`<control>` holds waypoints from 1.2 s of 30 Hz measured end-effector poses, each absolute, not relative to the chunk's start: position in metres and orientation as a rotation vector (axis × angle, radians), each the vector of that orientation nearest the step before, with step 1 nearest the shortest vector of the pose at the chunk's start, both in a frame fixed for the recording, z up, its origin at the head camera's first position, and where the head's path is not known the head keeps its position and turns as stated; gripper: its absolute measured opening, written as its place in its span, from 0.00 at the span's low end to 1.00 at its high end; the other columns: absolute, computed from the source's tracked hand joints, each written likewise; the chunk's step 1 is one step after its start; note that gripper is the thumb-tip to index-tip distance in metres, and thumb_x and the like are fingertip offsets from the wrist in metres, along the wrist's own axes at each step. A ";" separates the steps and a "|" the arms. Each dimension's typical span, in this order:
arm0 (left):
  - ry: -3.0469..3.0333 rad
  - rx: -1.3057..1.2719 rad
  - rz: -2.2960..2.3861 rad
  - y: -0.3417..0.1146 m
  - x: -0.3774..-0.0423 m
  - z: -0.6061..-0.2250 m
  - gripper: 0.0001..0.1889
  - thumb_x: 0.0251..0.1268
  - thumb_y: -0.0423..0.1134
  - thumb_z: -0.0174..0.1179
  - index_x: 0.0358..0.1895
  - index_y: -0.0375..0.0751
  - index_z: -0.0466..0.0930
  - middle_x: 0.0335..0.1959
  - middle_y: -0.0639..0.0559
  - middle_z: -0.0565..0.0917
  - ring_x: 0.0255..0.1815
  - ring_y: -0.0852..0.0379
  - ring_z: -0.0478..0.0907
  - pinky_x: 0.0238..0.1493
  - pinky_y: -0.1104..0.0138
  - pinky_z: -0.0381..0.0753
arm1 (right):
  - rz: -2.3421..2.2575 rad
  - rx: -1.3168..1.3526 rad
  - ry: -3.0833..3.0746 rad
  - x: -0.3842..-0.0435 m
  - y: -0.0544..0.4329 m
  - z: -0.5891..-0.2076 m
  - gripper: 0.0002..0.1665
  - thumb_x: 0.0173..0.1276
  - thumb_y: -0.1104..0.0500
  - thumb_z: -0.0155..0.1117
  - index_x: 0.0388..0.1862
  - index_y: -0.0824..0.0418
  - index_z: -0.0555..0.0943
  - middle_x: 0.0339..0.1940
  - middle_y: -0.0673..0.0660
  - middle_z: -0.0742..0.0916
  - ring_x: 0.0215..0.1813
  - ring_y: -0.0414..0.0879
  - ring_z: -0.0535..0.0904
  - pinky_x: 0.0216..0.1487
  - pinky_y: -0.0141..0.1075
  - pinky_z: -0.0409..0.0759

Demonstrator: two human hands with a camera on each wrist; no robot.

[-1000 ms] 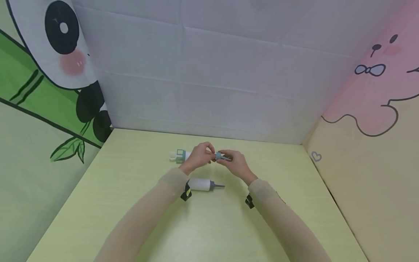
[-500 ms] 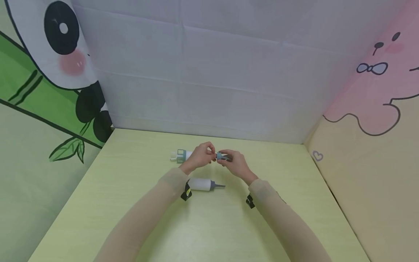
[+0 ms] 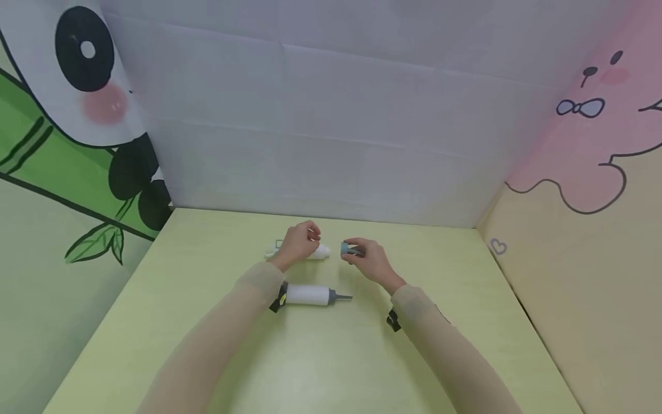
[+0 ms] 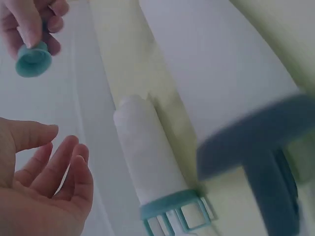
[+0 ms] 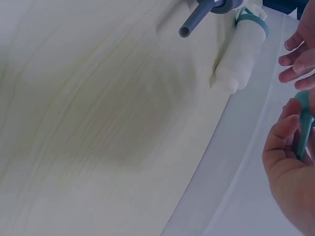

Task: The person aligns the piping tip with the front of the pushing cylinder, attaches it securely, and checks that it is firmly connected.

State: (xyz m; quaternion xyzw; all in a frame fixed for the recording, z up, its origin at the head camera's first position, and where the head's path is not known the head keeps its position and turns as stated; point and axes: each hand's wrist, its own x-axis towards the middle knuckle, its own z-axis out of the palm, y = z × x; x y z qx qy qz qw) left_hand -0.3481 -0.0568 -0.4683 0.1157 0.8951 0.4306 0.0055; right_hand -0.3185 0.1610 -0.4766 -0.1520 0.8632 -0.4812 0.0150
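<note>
My right hand point(image 3: 372, 261) pinches a teal nozzle cap point(image 3: 344, 248); in the left wrist view its round, hollow end point(image 4: 33, 61) faces outward. In the right wrist view its narrow stem point(image 5: 303, 137) lies along the fingers. My left hand point(image 3: 299, 244) holds nothing, fingers loosely bent and thumb apart from them. Behind it lies a white tube point(image 4: 147, 147) with a teal slotted collar point(image 4: 172, 204) at one end and a bare, narrower tip at the other. In the head view, the left hand covers part of this tube.
Nearer the person, a second white tube point(image 3: 307, 295) lies on its side with a blue-grey nozzle point(image 3: 338, 297). In the left wrist view its blue-grey T-shaped end point(image 4: 256, 137) shows. The pale yellow table point(image 3: 331, 362) meets a white wall point(image 3: 331, 167) behind.
My left hand has let go of the nozzle cap area and moved left, away from the right hand. The teal cap stays in the right hand, and the tube's bare tip now shows.
</note>
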 end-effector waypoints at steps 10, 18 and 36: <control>2.883 0.455 0.864 -0.092 -0.370 -0.491 0.32 0.53 0.43 0.71 0.62 0.36 0.74 0.59 0.41 0.76 0.58 0.41 0.72 0.57 0.52 0.68 | -1.475 -0.442 2.685 -0.322 0.168 -0.485 0.24 0.63 0.57 0.68 0.59 0.59 0.78 0.46 0.57 0.85 0.40 0.44 0.84 0.40 0.40 0.80; 2.923 0.504 0.687 -0.092 -0.373 -0.505 0.33 0.49 0.47 0.73 0.59 0.36 0.76 0.54 0.42 0.80 0.52 0.40 0.73 0.54 0.51 0.69 | -1.462 -0.421 2.681 -0.323 0.170 -0.486 0.25 0.63 0.58 0.69 0.59 0.59 0.78 0.47 0.58 0.85 0.43 0.46 0.83 0.40 0.39 0.80; 3.007 0.536 0.710 -0.106 -0.371 -0.515 0.24 0.48 0.41 0.72 0.53 0.43 0.83 0.48 0.47 0.84 0.46 0.43 0.78 0.52 0.49 0.65 | -1.426 -0.380 2.712 -0.323 0.168 -0.484 0.24 0.62 0.56 0.70 0.57 0.55 0.79 0.44 0.54 0.86 0.41 0.43 0.84 0.39 0.38 0.80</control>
